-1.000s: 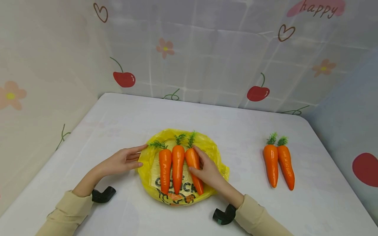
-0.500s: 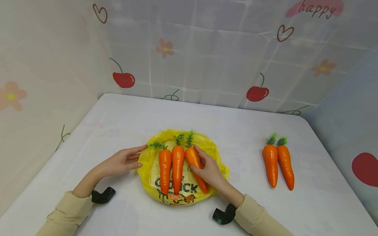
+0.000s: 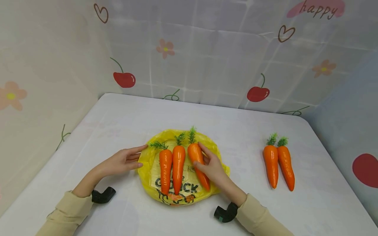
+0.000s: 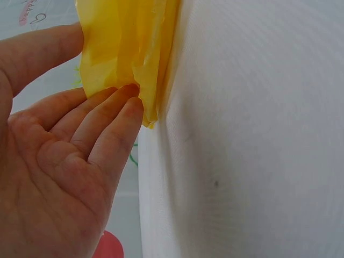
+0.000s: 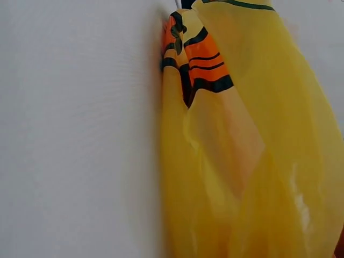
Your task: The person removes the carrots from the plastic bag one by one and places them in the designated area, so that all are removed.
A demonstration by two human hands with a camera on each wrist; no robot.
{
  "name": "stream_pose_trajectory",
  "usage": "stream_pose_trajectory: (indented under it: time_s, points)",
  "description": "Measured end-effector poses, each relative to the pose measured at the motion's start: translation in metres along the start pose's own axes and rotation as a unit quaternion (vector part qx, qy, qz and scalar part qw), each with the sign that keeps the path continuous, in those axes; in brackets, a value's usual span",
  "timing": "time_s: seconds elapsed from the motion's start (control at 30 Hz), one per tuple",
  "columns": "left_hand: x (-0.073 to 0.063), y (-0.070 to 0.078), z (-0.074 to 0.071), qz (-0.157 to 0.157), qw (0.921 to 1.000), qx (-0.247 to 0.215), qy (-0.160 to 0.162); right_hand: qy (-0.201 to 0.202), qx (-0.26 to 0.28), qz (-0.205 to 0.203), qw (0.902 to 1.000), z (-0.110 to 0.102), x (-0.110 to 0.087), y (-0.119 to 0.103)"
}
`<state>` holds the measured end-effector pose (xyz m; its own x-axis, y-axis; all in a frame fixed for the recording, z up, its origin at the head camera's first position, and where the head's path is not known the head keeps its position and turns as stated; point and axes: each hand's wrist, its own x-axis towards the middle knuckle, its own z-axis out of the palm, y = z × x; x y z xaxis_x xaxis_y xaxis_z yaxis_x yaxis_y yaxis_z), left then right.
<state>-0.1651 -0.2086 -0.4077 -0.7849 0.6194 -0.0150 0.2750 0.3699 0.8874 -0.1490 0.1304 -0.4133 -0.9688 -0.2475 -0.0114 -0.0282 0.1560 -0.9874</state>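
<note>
In the head view a yellow plastic bag (image 3: pixel 217 157), rolled down into a round shape with printed lettering, lies on the white table. Three orange carrots with green tops are inside its rim: a left carrot (image 3: pixel 165 170), a middle carrot (image 3: pixel 178 168) and a right carrot (image 3: pixel 195 152). My right hand (image 3: pixel 213 167) grips the right carrot between thumb and fingers, the carrot tilted with its top up and left. Against the bag's left side rests my left hand (image 3: pixel 119 161), fingers nearly straight; the left wrist view has its fingertips (image 4: pixel 131 105) touching the yellow film.
Two more carrots (image 3: pixel 270 165) lie side by side on the table (image 3: pixel 310 147) to the right. A black wrist mount (image 3: pixel 103 195) sits at the left wrist and another black mount (image 3: pixel 225 213) at the right. A patterned curtain (image 3: pixel 206 59) stands behind.
The right hand has shifted the right carrot rightward and slightly away, leaving a gap beside the middle carrot. The left hand, the bag and the other carrots stay put.
</note>
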Motion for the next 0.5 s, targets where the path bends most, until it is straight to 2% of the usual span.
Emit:
stream_pose_trajectory:
  time_s: [0.23, 0.5]
  points:
    - [0.000, 0.000, -0.001, 0.003, 1.0000, 0.005, 0.000, 0.024, 0.028, 0.002, 0.9993, -0.009, 0.002, -0.009]
    - [0.000, -0.001, -0.001, 0.004, 1.0000, 0.002, -0.003, 0.053, 0.025, -0.002, 0.9983, -0.032, 0.004, -0.020]
